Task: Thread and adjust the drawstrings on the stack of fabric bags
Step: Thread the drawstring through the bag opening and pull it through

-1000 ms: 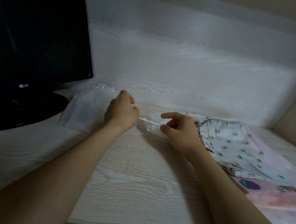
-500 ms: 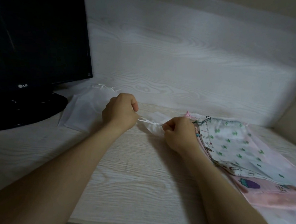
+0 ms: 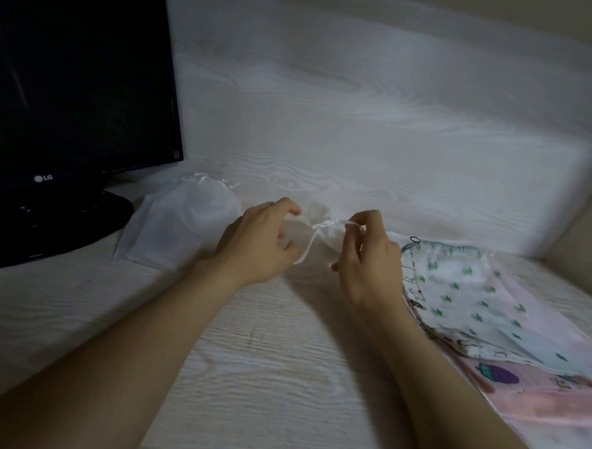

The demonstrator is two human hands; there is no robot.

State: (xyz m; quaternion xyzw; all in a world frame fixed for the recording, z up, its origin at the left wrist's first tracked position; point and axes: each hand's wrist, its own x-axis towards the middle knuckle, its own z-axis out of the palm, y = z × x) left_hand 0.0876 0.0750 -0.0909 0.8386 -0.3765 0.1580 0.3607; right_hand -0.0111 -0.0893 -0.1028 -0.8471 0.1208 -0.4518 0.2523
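my right hand [image 3: 368, 262] is raised just above the bench [image 3: 263, 366], thumb and forefinger pinched on the upper end of a white drawstring [image 3: 309, 245]. from that pinch the cord runs left, bends, then drops down towards the heel of my left hand [image 3: 259, 246]. the left hand sits just beside the right, with only a narrow gap between them, its fingers curved inward and the thumb tucked below. the lower end of the cord ends right at the edge of that hand, but the fabric and cord are pale and blurred there, so i cannot tell whether it grips the cord or merely cups around it.

between my two hands is a small sheer white bag [image 3: 331, 241], bunched at its mouth where the drawstring comes out. it looks lifted slightly off the bench, though the blur makes that unsure.

to my left a second white bag [image 3: 184, 228] lies flat on the bench, its gathered top and ribbon ends pointing towards the back wall [image 3: 362, 107]. it lies just beside the round foot of a black monitor [image 3: 75, 85] with a dark screen.

to my right lies the stack of printed bags [image 3: 507, 345], fanned out flat. a white bag with green cactus shapes [image 3: 463, 284] is on top, with a dark cord loop at its upper left corner, and a pink bag [image 3: 535, 401] with a purple figure is at the bottom. my right wrist is near the stack's left edge.
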